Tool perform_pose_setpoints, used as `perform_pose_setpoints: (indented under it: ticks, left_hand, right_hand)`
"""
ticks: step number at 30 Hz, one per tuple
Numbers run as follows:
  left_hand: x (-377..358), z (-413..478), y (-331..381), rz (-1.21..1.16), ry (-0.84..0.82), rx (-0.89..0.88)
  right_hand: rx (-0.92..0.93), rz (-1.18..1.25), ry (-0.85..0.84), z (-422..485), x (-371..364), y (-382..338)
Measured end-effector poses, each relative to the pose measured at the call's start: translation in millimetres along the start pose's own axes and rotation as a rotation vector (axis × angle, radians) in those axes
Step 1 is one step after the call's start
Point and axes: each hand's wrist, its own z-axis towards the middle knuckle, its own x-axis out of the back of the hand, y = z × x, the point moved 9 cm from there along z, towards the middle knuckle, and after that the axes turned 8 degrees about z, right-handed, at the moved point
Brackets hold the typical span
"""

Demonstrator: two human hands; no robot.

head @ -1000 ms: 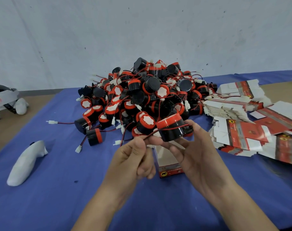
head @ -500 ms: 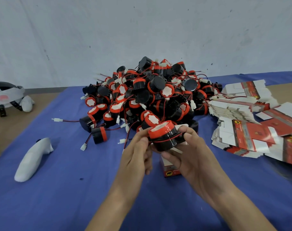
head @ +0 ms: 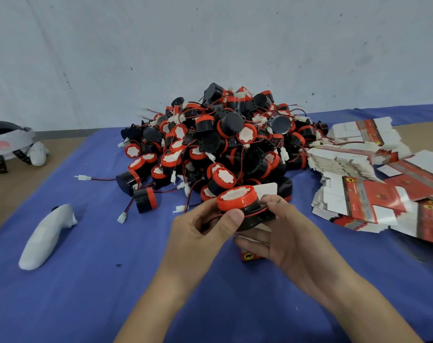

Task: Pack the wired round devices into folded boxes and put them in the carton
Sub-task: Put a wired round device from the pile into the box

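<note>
While the round device sat in the middle of the frame, the left hand pinched it with a curled thumb. The right hand curled its fingers round it, above the small box. Its red wire might spring loose and catch on the small box.

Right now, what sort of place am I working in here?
Likely a small hand-packing workshop: a heap of wired round devices on a blue-covered table, stacks of flat unfolded boxes beside it, and one device held in the left hand and right hand.
</note>
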Motion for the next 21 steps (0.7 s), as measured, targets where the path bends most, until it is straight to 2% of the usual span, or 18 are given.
perform_pose_setpoints:
  ticks: [9, 21]
  left_hand:
    - [-2, 3, -2, -0.006, -0.033, 0.038]
    - [-5, 2, -3, 0.013, -0.046, 0.074]
  right_hand:
    - [-0.086, -0.240, 0.007, 0, 12, -7]
    - [-0.086, -0.287, -0.031, -3, 21, -12]
